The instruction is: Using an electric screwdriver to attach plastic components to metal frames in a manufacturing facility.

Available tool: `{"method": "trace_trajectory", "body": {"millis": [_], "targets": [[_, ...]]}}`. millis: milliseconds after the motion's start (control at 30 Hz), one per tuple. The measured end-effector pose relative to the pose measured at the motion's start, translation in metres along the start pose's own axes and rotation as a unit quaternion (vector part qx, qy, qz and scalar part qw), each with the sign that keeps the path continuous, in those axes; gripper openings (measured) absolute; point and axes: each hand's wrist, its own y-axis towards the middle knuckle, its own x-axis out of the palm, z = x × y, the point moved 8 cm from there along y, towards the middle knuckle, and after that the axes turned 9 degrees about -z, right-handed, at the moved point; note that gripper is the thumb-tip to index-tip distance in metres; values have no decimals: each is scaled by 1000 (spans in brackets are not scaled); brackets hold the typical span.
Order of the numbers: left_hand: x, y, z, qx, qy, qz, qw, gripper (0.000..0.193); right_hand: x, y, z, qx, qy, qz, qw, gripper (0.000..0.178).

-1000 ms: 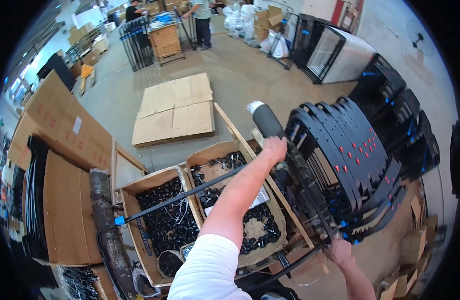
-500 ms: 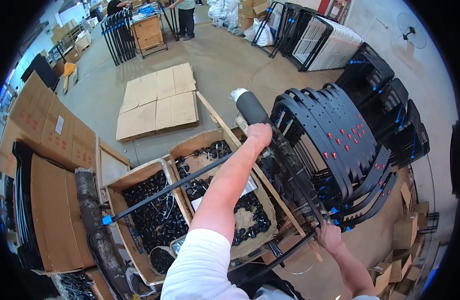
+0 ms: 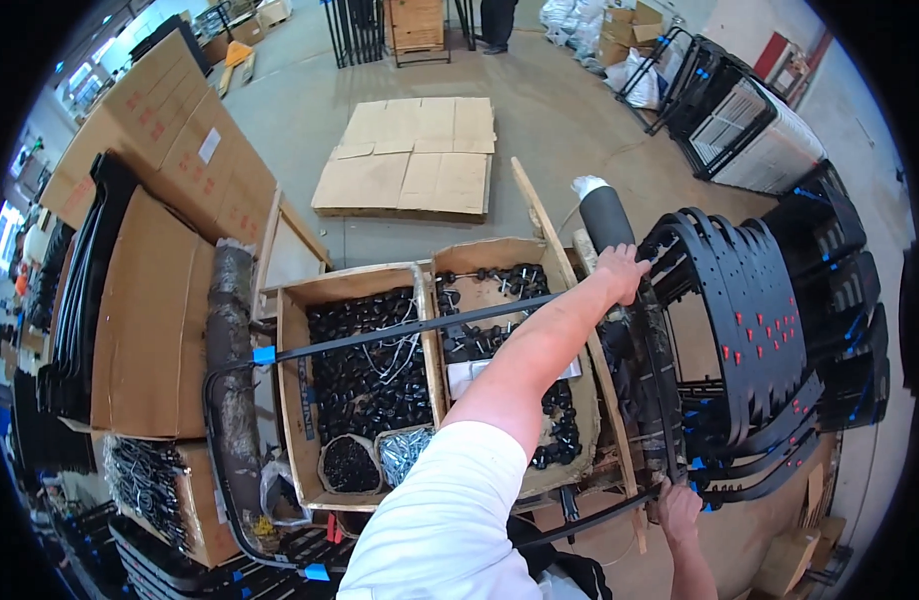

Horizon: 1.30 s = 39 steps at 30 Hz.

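Observation:
A black tube frame (image 3: 409,328) with blue wrapping at its corners lies across the boxes in front of me. My left hand (image 3: 621,272) is closed on its far right corner, beside a dark grey padded roll (image 3: 606,217). At the near right corner, my right hand (image 3: 678,506) is closed round the tube. The frame's left side rests over a worn, wrapped post (image 3: 234,350). Beneath the frame stand two open cartons, the left carton (image 3: 297,380) full of black knobs (image 3: 364,390) and the right carton (image 3: 499,252) partly filled with black-headed bolts. My left arm hides part of the right carton.
Curved black frames with red plugs (image 3: 754,330) stand close on the right. A wooden strip (image 3: 579,310) runs along the right carton. Tall cardboard (image 3: 154,330) rises on the left. Flattened cardboard (image 3: 409,160) lies on the floor ahead. Farther back a person stands by a wooden crate (image 3: 416,25).
My view has turned right, so the scene sits differently. The tube frame's left side and near left corner now show. Both hands still hold the frame's right end.

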Motion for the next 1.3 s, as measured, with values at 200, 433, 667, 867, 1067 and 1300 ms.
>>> {"method": "trace_trajectory", "body": {"millis": [200,433,667,867,1067,1300], "targets": [[18,-25,-33,0,-69,-4,998,44,0,14,-28,-43,-17,26,999,43],[-17,-167,-22,-67,-314,219,921,44,-102,97,-122,-212,-15,116,970,31],[38,-473,37,-256,-352,95,895,25,-222,256,-272,-339,96,195,915,50],[60,-665,129,-429,-232,70,870,29,-208,371,-264,-389,-1,286,876,47],[86,-709,172,-512,-157,100,838,24,-243,321,-286,-295,-39,201,933,38],[86,-695,167,-517,-134,88,841,17,-231,308,-270,-271,-102,121,949,48]]}}
